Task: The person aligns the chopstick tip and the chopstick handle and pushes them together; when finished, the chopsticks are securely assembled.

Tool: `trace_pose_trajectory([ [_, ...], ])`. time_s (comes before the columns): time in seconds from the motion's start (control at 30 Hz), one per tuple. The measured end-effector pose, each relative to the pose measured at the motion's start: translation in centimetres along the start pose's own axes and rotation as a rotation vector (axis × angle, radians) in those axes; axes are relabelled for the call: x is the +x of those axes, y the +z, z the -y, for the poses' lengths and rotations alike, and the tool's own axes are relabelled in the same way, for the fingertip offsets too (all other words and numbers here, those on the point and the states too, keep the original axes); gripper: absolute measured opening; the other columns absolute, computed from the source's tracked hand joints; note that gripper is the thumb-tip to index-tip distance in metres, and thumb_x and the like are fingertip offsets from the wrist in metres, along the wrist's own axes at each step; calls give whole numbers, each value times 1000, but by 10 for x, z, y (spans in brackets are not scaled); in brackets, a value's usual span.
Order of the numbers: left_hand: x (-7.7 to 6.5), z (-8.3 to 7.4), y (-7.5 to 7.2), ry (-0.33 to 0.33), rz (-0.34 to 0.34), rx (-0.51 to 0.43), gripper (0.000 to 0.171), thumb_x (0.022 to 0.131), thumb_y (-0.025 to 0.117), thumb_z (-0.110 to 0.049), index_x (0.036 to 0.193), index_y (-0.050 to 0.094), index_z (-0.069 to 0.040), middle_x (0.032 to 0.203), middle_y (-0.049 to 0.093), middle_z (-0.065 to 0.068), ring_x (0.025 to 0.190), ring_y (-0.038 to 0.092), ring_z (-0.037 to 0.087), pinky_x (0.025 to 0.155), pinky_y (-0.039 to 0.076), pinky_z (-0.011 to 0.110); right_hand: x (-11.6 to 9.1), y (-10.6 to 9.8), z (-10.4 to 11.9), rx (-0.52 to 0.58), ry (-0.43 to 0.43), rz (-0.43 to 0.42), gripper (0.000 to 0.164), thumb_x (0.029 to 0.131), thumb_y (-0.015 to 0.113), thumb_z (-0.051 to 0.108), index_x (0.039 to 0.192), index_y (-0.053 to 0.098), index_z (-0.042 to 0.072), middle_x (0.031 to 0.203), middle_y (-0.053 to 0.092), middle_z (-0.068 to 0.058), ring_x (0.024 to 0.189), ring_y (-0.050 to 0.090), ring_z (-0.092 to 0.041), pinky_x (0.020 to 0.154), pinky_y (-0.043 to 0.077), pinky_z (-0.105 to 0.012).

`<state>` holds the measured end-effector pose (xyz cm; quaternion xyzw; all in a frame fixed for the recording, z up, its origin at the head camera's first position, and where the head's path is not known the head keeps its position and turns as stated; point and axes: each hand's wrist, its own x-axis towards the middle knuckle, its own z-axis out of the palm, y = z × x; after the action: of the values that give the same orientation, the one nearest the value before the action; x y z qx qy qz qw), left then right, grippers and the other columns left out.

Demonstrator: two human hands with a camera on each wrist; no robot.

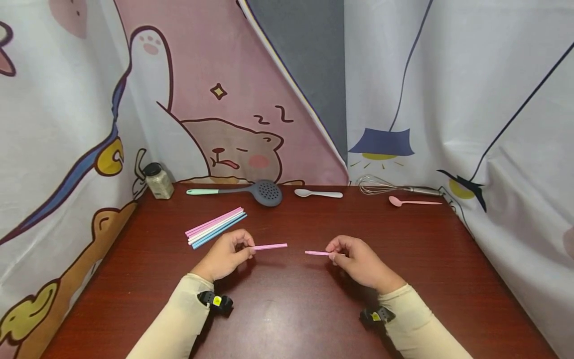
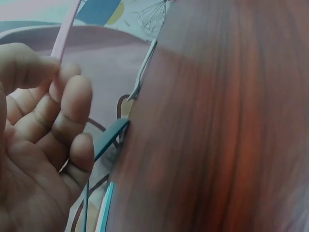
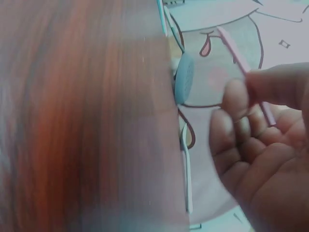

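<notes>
In the head view my left hand (image 1: 229,256) pinches one end of a slim pink plastic stick (image 1: 271,246) between thumb and fingertips. My right hand (image 1: 360,262) pinches a second pink stick (image 1: 317,253), whose narrower tip points left. A short gap separates the two facing ends, both held above the table. The right wrist view shows this second stick (image 3: 232,48) passing between thumb and forefinger, its other end near the palm. Up and left of my left hand lies a bundle of pink, white and blue sticks (image 1: 215,228).
Along the back of the brown table (image 1: 287,319) lie a slotted skimmer (image 1: 267,193), a pale spoon (image 1: 319,193), a whisk (image 1: 399,188) and a pink spoon (image 1: 414,202). A spice jar (image 1: 158,181) stands at the back left corner. Printed curtains (image 1: 515,124) enclose the table.
</notes>
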<state>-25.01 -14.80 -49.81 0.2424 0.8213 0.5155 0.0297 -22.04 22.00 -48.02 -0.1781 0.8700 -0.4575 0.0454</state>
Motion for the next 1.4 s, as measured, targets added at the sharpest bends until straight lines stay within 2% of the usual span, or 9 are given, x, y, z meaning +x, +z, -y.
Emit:
trace_pose_trajectory([
  [0.13,0,-6,6,24,2,-42,13,96,72,-1,91,66,-12,81,69,3,72,61,9,64,50,24,-2,6,7,67,-32,-51,8,98,69,0,103,73,4,80,68,-3,66,57,-7,56,49,-25],
  [0.33,-2,-12,11,25,11,-29,13,96,72,-3,91,66,-14,80,67,-2,69,59,7,64,50,25,-3,12,16,92,-101,-92,11,97,70,-2,101,75,8,81,69,-4,68,56,-5,57,47,-23],
  [0.57,-2,-16,14,46,25,-42,12,96,72,-2,91,67,-12,80,68,3,69,59,6,63,50,23,-4,16,16,83,-126,-109,12,96,71,-1,101,75,10,82,68,-1,69,56,-5,59,48,-24],
  [0.93,-2,-17,15,43,20,-47,13,96,72,-2,91,67,-13,78,65,-3,62,58,5,63,52,25,-4,16,15,76,-185,-154,15,95,72,-4,99,75,11,82,69,0,72,57,-5,63,49,-23],
  [1.03,-2,-17,15,44,22,-57,12,95,72,-2,91,67,-12,78,65,-2,61,58,5,64,52,25,-5,16,16,71,-181,-152,15,95,71,-4,99,75,11,82,69,-5,72,58,-5,64,50,-24],
  [1.2,-1,-16,17,70,14,-61,11,94,72,-2,91,67,-10,79,66,-2,67,60,6,67,52,25,-5,16,18,56,-177,-163,16,95,71,-5,98,74,11,84,70,-14,74,59,-5,66,51,-24],
  [1.4,-2,-17,19,88,-15,-55,11,93,73,-2,89,67,-11,78,65,-3,73,58,6,68,50,24,-5,16,20,26,-175,-194,18,93,73,-5,96,74,12,82,69,-3,73,59,-5,65,51,-24],
])
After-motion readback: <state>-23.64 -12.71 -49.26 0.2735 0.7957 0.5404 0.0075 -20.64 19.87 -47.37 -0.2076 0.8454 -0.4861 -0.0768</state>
